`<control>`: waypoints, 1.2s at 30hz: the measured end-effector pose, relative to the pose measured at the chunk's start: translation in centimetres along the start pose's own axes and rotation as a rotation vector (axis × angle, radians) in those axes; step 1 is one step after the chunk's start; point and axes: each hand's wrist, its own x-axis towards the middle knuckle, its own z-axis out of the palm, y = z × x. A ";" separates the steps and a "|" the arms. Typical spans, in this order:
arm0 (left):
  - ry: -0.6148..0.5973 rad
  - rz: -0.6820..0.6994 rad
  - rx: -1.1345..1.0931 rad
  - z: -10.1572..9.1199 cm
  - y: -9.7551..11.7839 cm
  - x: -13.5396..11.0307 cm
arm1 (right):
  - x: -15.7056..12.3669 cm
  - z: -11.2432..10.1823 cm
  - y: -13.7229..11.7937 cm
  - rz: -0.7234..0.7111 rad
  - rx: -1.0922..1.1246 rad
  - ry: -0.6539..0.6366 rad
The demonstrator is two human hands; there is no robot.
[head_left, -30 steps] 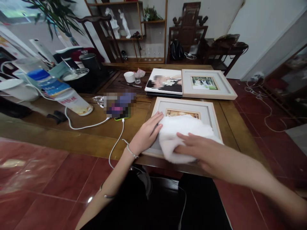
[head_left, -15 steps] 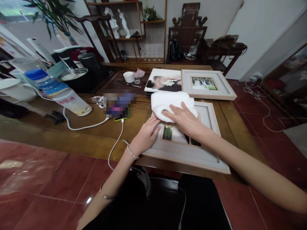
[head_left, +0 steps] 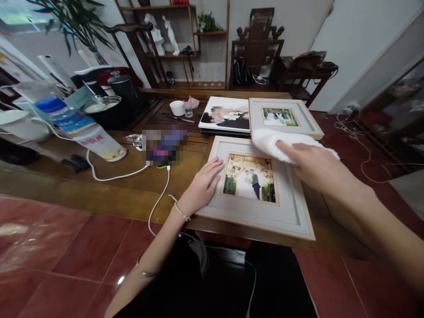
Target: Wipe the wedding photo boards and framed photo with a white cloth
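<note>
A pale wooden picture frame (head_left: pixel 251 216) with a small wedding photo (head_left: pixel 251 179) in its middle lies on the table in front of me. My left hand (head_left: pixel 202 185) rests on the left edge of this frame, fingers stretched out flat. Over the frame's upper right side my right hand (head_left: pixel 316 165) grips a folded white towel (head_left: pixel 271 141). The towel covers the frame's far right corner, and its right end hangs past the edge. Whether the towel touches the frame there, I cannot tell.
Behind lie a second picture frame (head_left: pixel 288 130) and a stack of photo panels (head_left: pixel 227 115). To the left are a blurred-out phone (head_left: pixel 164 148) with a white cable (head_left: pixel 114 178), a tilted plastic bottle (head_left: pixel 82 128), a white cup (head_left: pixel 177 107) and a dark kettle (head_left: pixel 124 88).
My right hand has carried the towel rightward from the frame's top middle to its right edge, uncovering the photo. My left hand has stayed in place.
</note>
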 end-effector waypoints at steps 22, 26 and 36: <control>0.053 0.030 -0.059 0.2 -0.3 -0.2 | 1.3 2.2 0.8 -0.152 0.016 -0.091; 0.063 0.027 -0.048 0.3 -0.3 -0.2 | -1.3 1.8 1.7 -0.079 0.008 -0.105; 0.054 0.020 -0.024 0.2 -0.3 -0.1 | -9.6 -3.6 -6.7 -0.312 0.347 0.002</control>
